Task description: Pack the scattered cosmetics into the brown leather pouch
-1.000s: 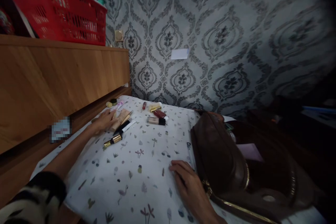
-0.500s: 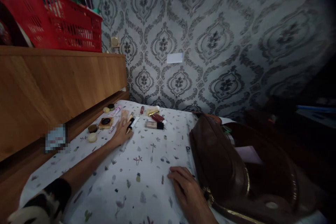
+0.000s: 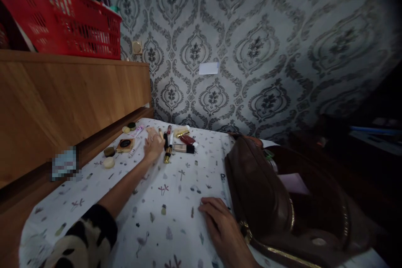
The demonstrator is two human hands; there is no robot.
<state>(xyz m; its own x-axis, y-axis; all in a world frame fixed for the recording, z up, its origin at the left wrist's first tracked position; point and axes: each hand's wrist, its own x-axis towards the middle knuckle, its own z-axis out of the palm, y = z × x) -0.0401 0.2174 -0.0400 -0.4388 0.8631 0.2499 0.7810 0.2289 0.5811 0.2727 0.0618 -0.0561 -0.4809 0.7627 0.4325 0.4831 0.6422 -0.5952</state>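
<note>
On the patterned white cloth, my left hand [image 3: 153, 146] reaches over a group of cosmetics with its fingers stretched out, touching the small items under it. Just right of its fingers lie a black tube [image 3: 166, 141] and a gold-and-black tube [image 3: 168, 153]. Further right are a foundation bottle [image 3: 180, 148], a dark red tube [image 3: 187, 139] and a yellowish packet [image 3: 181, 131]. A compact [image 3: 125, 144] and a white tube [image 3: 135, 149] lie to its left. My right hand [image 3: 221, 224] rests on the cloth, fingers loosely extended, beside a brown leather bag [image 3: 254, 188].
Small round jars [image 3: 109, 162] sit along the left side of the cloth. A wooden cabinet [image 3: 72, 96] borders that side, with a red basket [image 3: 84, 29] on top. Behind stands a patterned wall [image 3: 213, 42]. The bag's open top shows a pale pink item [image 3: 294, 183].
My left hand has moved slightly right and up. The black tube and gold-and-black tube now lie further right, apart from its fingers. My right hand stays in place.
</note>
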